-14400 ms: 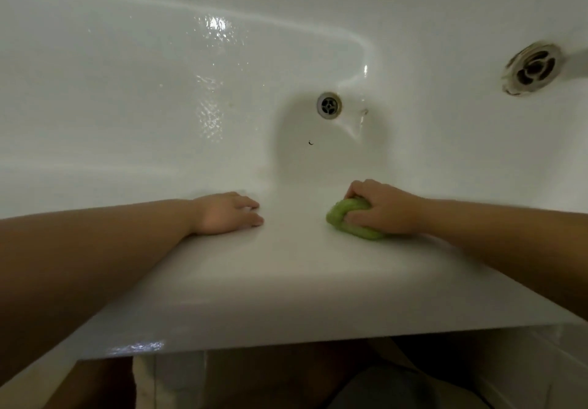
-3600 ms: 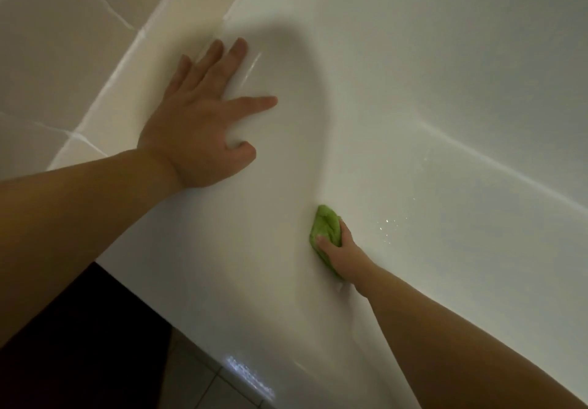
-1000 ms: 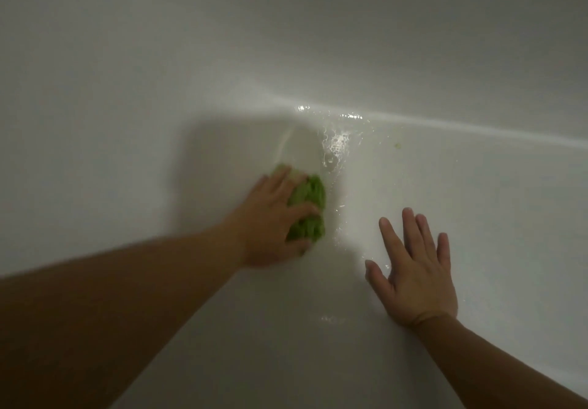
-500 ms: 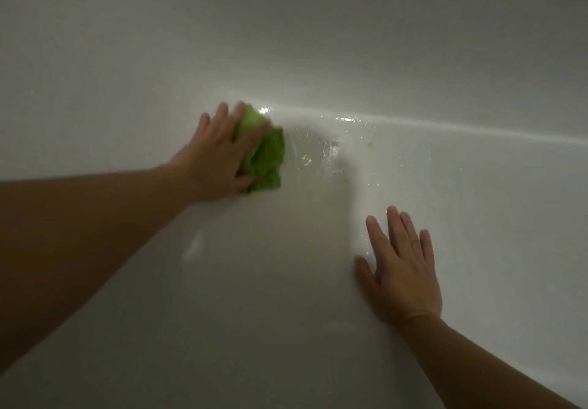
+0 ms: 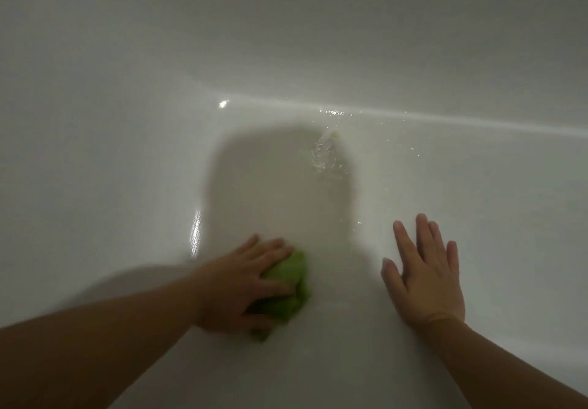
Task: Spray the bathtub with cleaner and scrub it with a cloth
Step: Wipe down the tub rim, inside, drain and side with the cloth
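The white bathtub fills the whole view, seen from close above its inner wall and floor. A crumpled green cloth lies on the tub surface at the lower middle. My left hand lies over the cloth with fingers stretched out and presses it against the tub; the hand is motion-blurred. My right hand rests flat on the tub to the right of the cloth, fingers straight and together, holding nothing. No spray bottle is in view.
Wet droplets glisten on the tub above the hands, near a bright crease line where wall meets floor. A shadow darkens the patch between the hands.
My left hand has dragged the green cloth down from the crease line toward me. My right hand has stayed flat in about the same place.
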Available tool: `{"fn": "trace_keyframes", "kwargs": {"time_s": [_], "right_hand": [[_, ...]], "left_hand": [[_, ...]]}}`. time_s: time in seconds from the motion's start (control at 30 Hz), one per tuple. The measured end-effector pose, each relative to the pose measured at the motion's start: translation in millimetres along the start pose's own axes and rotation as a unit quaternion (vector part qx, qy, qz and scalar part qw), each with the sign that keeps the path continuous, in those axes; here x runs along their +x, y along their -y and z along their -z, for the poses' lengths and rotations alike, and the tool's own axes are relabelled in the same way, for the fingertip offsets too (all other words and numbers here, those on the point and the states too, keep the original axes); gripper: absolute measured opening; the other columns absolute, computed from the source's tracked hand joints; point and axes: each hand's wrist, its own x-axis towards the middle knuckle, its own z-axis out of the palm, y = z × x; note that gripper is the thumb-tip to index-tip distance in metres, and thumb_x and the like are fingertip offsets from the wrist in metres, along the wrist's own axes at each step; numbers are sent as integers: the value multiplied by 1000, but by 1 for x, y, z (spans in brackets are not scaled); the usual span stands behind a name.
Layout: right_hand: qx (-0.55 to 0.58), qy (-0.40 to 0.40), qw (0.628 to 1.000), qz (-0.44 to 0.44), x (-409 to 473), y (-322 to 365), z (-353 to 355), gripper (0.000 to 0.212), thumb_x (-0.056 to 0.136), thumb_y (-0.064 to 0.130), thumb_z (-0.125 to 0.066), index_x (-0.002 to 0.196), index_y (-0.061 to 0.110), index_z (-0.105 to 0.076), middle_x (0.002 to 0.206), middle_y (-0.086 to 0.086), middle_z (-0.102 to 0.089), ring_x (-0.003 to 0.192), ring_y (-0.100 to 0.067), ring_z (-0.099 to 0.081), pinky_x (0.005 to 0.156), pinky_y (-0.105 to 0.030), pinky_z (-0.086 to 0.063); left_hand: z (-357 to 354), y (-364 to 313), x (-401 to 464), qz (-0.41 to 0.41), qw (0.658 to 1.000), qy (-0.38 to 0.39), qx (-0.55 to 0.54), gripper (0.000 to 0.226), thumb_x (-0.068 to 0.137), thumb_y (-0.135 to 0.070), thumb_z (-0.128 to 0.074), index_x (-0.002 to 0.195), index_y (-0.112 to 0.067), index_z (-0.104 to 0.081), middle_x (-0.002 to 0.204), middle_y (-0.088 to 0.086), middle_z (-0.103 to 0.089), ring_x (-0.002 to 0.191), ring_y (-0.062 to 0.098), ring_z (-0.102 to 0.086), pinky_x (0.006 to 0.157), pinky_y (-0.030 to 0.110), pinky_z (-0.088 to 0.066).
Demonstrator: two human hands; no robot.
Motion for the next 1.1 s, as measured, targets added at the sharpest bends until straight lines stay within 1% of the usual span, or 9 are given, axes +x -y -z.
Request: {"fn": "trace_keyframes", "kwargs": {"time_s": [0.1,0.17,0.33,0.53,0.63,0.8,0.93,1.0,1.1], "right_hand": [[-10,5,1000,-23,-2,-18,4,70,101,64,-15,164,37,-3,172,0,15,157,-18,18,128,-54,-1],[-12,6,999,-33,1,-21,5,71,100,66,-12,164,37,-3,172,0,16,157,-18,19,128,-54,1],[-20,-2,999,-48,6,-24,3,74,98,71,-4,164,38,1,171,1,19,157,-20,20,127,-53,3],[-19,-14,999,-44,15,-30,4,74,98,71,-4,164,38,3,171,1,18,157,-21,19,127,-53,4],[-16,-9,999,-38,18,-34,5,72,100,70,-7,164,38,4,171,0,18,157,-20,20,127,-53,4],[-18,6,1000,-21,16,-41,7,72,101,69,-7,164,36,4,171,0,18,156,-19,21,128,-52,4],[-18,15,1000,5,7,-53,9,72,102,68,-11,165,34,0,172,-1,14,157,-18,19,128,-53,-1],[-19,19,1000,15,4,-59,10,72,101,69,-10,165,35,-1,172,0,14,157,-18,17,128,-52,-1],[-22,20,999,17,5,-64,11,71,101,69,-7,164,37,1,172,2,16,157,-17,19,128,-51,1]], "left_hand": [[-8,10,-20,-37,998,1,46,57,93,-72,-48,145,-48,-44,165,14,-28,153,35,-28,116,63,-32],[1,37,-13,-20,997,-26,67,61,90,-72,-48,146,-48,-41,163,16,-28,149,38,-31,113,64,-34],[60,96,51,171,977,-105,76,75,84,-83,-41,148,-47,-32,158,28,-29,141,55,-33,112,67,-33],[116,111,147,316,927,-201,-37,73,92,-58,-64,155,-45,-30,169,19,-6,154,45,-7,123,63,-13],[104,90,163,267,944,-194,-22,67,90,-60,-61,151,-44,-42,167,21,-15,151,47,-14,121,64,-19],[42,4,120,88,992,-95,8,61,86,-64,-46,144,-46,-50,162,20,-31,147,49,-29,115,68,-27],[-2,-59,74,-51,998,-1,24,49,95,-61,-47,143,-52,-47,166,10,-27,153,40,-23,118,67,-23],[-7,-58,67,-90,995,24,35,51,96,-65,-45,145,-53,-41,168,9,-23,155,37,-19,120,64,-22],[7,-21,87,-99,990,9,105,64,84,-60,-63,144,-48,-42,162,16,-34,148,42,-35,113,64,-36]]}}
